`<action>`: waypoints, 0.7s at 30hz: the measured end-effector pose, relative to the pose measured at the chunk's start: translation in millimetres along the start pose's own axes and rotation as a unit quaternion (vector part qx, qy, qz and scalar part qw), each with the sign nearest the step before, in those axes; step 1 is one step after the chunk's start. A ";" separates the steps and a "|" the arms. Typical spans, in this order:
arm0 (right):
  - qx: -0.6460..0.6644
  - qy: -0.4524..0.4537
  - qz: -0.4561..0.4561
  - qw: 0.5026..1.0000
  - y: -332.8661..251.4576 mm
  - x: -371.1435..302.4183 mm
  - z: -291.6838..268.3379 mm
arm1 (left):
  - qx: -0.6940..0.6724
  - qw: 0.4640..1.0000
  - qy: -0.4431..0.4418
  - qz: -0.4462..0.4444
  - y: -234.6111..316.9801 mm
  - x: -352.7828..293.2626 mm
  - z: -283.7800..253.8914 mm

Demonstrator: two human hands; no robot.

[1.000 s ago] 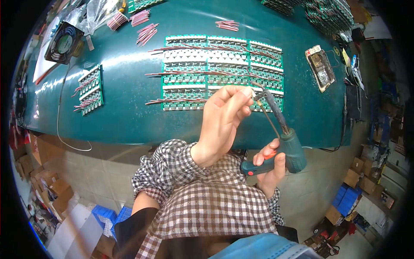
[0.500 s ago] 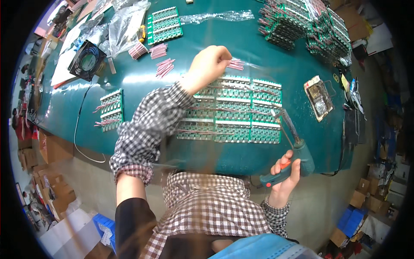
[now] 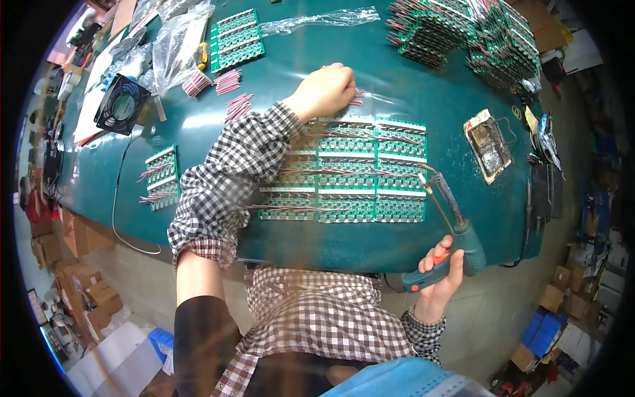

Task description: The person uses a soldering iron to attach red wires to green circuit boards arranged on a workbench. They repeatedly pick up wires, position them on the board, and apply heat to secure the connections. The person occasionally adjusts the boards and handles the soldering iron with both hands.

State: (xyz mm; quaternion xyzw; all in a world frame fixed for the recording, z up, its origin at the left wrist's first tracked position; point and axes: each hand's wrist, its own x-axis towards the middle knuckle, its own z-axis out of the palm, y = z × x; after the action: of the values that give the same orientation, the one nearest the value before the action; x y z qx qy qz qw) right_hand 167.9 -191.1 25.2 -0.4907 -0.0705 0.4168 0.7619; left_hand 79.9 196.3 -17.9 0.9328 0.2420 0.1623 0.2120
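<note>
The soldering gun (image 3: 469,250) is right of centre in the frame, in the lower half, held by the right hand (image 3: 438,281), whose fingers are wrapped around its handle beside the orange trigger. The left hand (image 3: 323,91) is at upper centre, over the counter (image 3: 304,243), next to a small pile of reddish wires (image 3: 358,99). Its fingers curl down out of sight, so I cannot tell whether they pinch a wire or are empty.

The likeliest trouble is at the gun's tip. It overlaps the right edge of the grid of circuit boards (image 3: 347,173); whether it touches or hovers, I cannot tell. If the right wrist sags while attention is on the wires, a hot tip could scorch a board or knock a lead loose. The checked sleeve (image 3: 228,162) crosses the left part of the grid and could drag the loose leads lying there. Fingers closing carelessly on the pile might also pick up several wires together.

The gun's long rods run from the green body up and slightly left, so the tip points toward the upper left of the frame; its handle slants off toward the lower left. The grid's white strips run left to right, with the leads roughly along them.
</note>
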 end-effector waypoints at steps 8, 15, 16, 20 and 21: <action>-0.009 0.007 -0.001 1.000 1.5 -3.3 -2.2 | -0.129 0.987 0.055 -0.074 -3.2 -5.5 -8.7; -0.022 0.026 -0.029 0.999 -7.0 -13.5 -9.4 | -0.290 0.952 0.018 -0.100 46.0 -32.5 -41.0; -0.029 0.031 -0.034 0.999 -10.0 -16.2 -9.6 | -0.270 0.957 0.001 -0.107 61.4 -45.9 -51.2; -0.075 0.046 -0.040 0.995 -10.3 -24.9 -4.6 | -0.311 0.919 -0.119 -0.210 106.5 -128.6 -80.1; -0.073 0.014 -0.026 0.997 -12.0 -25.5 -8.4 | -0.312 0.920 -0.126 -0.202 112.1 -142.3 -76.3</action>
State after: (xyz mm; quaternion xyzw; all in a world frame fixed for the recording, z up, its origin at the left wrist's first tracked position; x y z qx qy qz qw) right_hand 162.6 -216.9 38.3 -0.5490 -0.1033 0.3837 0.7353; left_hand -26.3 57.5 72.2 0.7633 0.3335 0.0641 0.5496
